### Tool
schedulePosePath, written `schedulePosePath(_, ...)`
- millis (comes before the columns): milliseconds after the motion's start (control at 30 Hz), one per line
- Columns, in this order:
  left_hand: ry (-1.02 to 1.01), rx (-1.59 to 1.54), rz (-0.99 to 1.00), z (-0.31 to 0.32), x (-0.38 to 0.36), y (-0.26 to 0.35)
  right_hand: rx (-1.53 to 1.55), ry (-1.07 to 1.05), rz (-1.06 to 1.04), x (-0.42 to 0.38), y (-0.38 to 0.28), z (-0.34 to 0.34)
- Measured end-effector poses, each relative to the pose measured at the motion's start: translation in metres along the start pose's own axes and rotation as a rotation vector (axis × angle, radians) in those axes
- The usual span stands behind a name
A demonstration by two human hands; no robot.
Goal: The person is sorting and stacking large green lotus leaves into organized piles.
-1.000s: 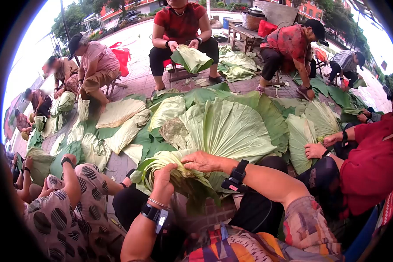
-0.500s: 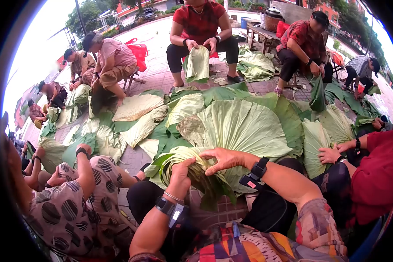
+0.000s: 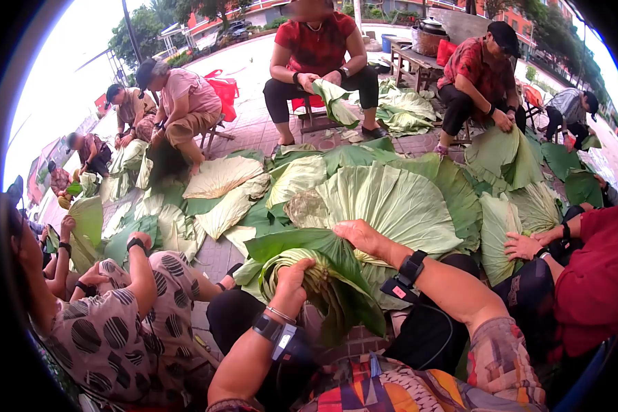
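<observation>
My left hand [image 3: 290, 287] is closed around a thick bundle of layered green leaves [image 3: 312, 280], held by its folded side in front of my lap. At the far edge of the bundle, my right hand [image 3: 364, 237] pinches a darker green leaf [image 3: 292, 240], which spreads over the top and hangs down on the right. Just beyond lies a wide, pale green leaf [image 3: 391, 202] with fan-like ribs, on a pile of other leaves.
People sit around the leaf pile [image 3: 299, 180]. At the left is a person in a patterned shirt [image 3: 93, 329], at the right a red sleeve [image 3: 590, 275]. Opposite, a seated person [image 3: 316, 48] holds a leaf. A wooden table [image 3: 415, 60] stands behind.
My right hand has moved slightly up and away from the bundle. A darker leaf now spreads across its top. Across the pile, the person at the right has opened out a leaf.
</observation>
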State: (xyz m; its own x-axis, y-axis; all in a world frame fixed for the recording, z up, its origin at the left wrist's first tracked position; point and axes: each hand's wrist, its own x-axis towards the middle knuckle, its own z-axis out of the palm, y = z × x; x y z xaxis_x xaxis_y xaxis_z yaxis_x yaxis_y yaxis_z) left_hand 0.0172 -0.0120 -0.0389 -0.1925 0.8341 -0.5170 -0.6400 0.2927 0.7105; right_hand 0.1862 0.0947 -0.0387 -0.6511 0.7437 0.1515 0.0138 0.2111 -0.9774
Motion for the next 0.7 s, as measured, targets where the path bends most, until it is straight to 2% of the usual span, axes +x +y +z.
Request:
schedulePosePath(33,-0.001,0.001,0.001,-0.003,0.005,-0.002,0.0,0.001,-0.002,0.007,0.016,-0.007)
schedulePosePath(100,0.071,0.075,-0.025,-0.011,0.019,-0.009,0.09,0.28,0.047,0.022,0.045,-0.027)
schedulePosePath(167,0.041,0.06,-0.017,-0.01,0.011,-0.005,0.03,0.474,-0.07,0.027,0.032,-0.047)
schedulePosePath(200,0.015,0.038,-0.006,-0.009,0.009,-0.003,-0.243,0.567,-0.142,0.028,0.025,-0.061)
schedulePosePath(233,0.013,0.036,-0.005,-0.009,0.009,-0.003,-0.246,0.566,-0.143,0.025,0.008,-0.065)
schedulePosePath(300,0.059,0.037,0.011,-0.009,0.012,-0.003,-0.411,0.744,-0.175,0.013,-0.038,-0.066)
schedulePosePath(533,0.054,0.006,-0.009,-0.012,0.019,-0.005,-0.663,0.778,-0.462,-0.01,-0.079,-0.059)
schedulePosePath(600,0.074,-0.033,-0.008,-0.007,0.015,-0.004,-0.986,0.756,-0.669,-0.01,-0.082,-0.061)
schedulePosePath(633,0.072,-0.032,-0.009,-0.005,0.012,-0.004,-0.989,0.757,-0.668,-0.009,-0.081,-0.06)
schedulePosePath(700,0.038,-0.044,-0.005,-0.002,0.007,-0.002,-1.287,0.572,-0.699,-0.002,-0.071,-0.05)
